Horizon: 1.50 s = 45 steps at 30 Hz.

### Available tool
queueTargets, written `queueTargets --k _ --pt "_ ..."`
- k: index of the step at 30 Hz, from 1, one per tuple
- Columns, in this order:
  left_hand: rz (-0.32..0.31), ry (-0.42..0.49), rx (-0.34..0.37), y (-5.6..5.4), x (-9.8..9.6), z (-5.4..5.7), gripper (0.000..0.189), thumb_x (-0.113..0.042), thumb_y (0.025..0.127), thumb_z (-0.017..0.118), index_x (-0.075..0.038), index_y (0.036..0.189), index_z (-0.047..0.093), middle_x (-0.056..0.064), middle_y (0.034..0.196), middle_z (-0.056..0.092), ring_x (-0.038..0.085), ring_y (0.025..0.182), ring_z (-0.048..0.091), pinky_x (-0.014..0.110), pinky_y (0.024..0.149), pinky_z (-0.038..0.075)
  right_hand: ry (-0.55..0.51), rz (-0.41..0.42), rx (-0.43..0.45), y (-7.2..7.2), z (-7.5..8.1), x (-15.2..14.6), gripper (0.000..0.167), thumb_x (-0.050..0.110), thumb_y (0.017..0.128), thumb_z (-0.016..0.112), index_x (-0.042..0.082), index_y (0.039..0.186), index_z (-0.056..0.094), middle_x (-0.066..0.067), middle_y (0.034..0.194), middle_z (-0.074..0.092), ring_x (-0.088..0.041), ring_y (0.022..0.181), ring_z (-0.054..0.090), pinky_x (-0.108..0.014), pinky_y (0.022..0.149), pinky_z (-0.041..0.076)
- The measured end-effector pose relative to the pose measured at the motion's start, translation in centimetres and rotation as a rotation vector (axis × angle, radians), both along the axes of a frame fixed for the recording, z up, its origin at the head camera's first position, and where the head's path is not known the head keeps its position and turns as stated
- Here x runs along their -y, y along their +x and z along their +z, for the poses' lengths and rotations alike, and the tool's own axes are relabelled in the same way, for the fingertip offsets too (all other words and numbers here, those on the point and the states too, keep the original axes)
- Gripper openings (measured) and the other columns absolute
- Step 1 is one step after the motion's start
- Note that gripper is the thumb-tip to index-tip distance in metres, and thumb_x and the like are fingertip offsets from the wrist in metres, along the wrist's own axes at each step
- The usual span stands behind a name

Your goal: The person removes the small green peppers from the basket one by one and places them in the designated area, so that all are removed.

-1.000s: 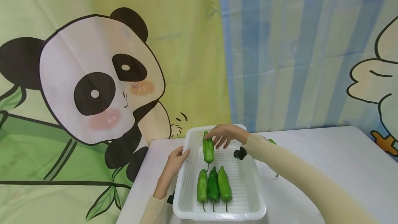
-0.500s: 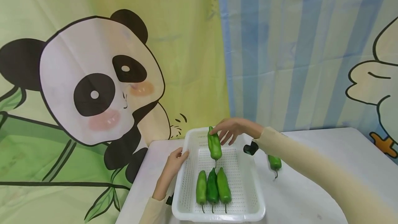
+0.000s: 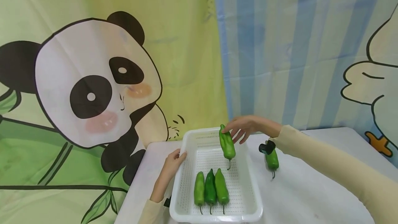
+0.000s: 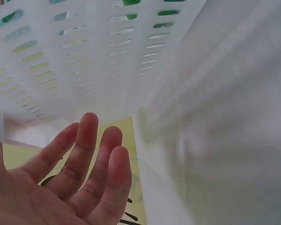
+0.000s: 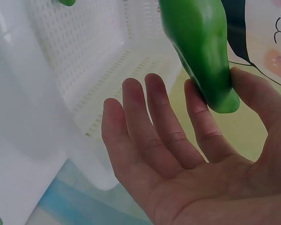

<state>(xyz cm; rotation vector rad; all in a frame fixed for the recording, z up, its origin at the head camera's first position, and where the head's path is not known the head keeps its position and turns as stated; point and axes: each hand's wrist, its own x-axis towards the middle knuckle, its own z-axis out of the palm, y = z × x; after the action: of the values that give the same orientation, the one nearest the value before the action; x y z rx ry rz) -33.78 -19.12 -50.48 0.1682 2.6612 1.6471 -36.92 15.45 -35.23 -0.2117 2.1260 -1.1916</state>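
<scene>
Right hand (image 3: 245, 125) pinches a pepper (image 3: 228, 147); left hand (image 3: 172, 164), partly hidden, seemingly grips the basket (image 3: 216, 218).

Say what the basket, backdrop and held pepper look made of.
Basket: likely molded plastic, white, smooth, soft sheen; even perforations and rounded rim.
Backdrop: thin printed sheet, probably fabric, possibly vinyl; creases and soft folds, slight sheen.
Pepper: glossy green skin with highlights and a thin stem; looks like a real vegetable, though an imitation can't be ruled out.

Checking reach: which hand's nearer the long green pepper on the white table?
Right: the right hand hovers left of that pepper; the left hand holds the white plastic basket's opposite rim.
</scene>
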Motion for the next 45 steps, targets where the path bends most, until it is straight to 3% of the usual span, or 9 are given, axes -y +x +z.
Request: queueTargets --k 5,7,11,15,22,31,37,45 --pt "0.018 0.001 0.002 -0.1 -0.1 -0.1 0.041 -0.035 0.101 0.061 -0.009 0.131 0.064 0.016 0.099 0.073 0.019 0.071 0.069 0.034 0.06 0.06 0.0 -0.013 0.001 0.5 0.1 -1.7 0.049 0.039 0.096 0.066 0.009 0.134 0.058 -0.02 0.127 0.063 -0.031 0.107 0.07 -0.049 0.094 0.057" --pt "0.006 -0.002 0.006 0.2 -0.3 0.7 0.039 -0.031 0.102 0.06 -0.006 0.131 0.064 0.017 0.098 0.073 0.019 0.071 0.069 0.035 0.06 0.06 0.005 -0.019 -0.002 0.7 0.1 -2.4 0.054 0.039 0.096 0.066 0.008 0.139 0.054 -0.02 0.127 0.063 -0.03 0.108 0.07 -0.049 0.095 0.057" --pt "0.005 0.0 0.013 0.3 -0.4 0.8 0.039 -0.03 0.103 0.059 -0.005 0.132 0.063 0.018 0.1 0.073 0.018 0.071 0.068 0.035 0.06 0.06 0.013 -0.036 0.007 1.1 0.1 -3.6 0.062 0.04 0.096 0.066 0.007 0.144 0.048 -0.02 0.127 0.062 -0.03 0.108 0.069 -0.049 0.095 0.057" --pt "0.0 0.003 0.003 -0.1 0.0 0.0 0.043 -0.037 0.102 0.059 -0.006 0.132 0.063 0.018 0.102 0.072 0.018 0.071 0.069 0.035 0.059 0.06 0.027 -0.047 0.017 1.2 -0.1 -5.0 0.063 0.04 0.096 0.065 0.006 0.146 0.047 -0.022 0.13 0.06 -0.03 0.11 0.068 -0.048 0.094 0.057" --pt "0.012 0.023 0.021 -0.1 0.2 0.1 0.042 -0.037 0.101 0.06 -0.009 0.132 0.063 0.019 0.103 0.072 0.02 0.072 0.07 0.034 0.06 0.061 0.06 -0.068 0.017 1.5 -0.5 -7.4 0.07 0.043 0.096 0.065 0.004 0.149 0.041 -0.024 0.136 0.058 -0.031 0.113 0.067 -0.047 0.094 0.057" --pt "0.002 0.031 0.028 -0.1 -0.1 0.0 0.044 -0.038 0.101 0.06 -0.009 0.134 0.062 0.02 0.105 0.072 0.019 0.073 0.071 0.034 0.06 0.062 0.095 -0.091 0.04 1.8 -2.0 -11.0 0.055 0.041 0.098 0.063 0.005 0.139 0.053 -0.023 0.136 0.057 -0.029 0.11 0.068 -0.05 0.097 0.056" --pt "0.0 0.034 0.024 -0.1 0.1 0.0 0.044 -0.037 0.101 0.06 -0.009 0.134 0.062 0.02 0.105 0.072 0.02 0.073 0.071 0.035 0.06 0.062 0.151 -0.106 0.052 1.6 -3.3 -13.5 0.067 0.041 0.096 0.065 0.0 0.146 0.045 -0.023 0.133 0.059 -0.034 0.112 0.067 -0.051 0.093 0.057" --pt "0.001 0.047 0.033 -0.1 0.0 -0.1 0.04 -0.036 0.101 0.06 -0.011 0.131 0.064 0.017 0.101 0.072 0.02 0.072 0.071 0.036 0.06 0.062 0.229 -0.139 0.065 1.5 -4.9 -16.9 0.069 0.042 0.095 0.065 -0.001 0.145 0.044 -0.02 0.126 0.064 -0.04 0.115 0.065 -0.053 0.091 0.057"
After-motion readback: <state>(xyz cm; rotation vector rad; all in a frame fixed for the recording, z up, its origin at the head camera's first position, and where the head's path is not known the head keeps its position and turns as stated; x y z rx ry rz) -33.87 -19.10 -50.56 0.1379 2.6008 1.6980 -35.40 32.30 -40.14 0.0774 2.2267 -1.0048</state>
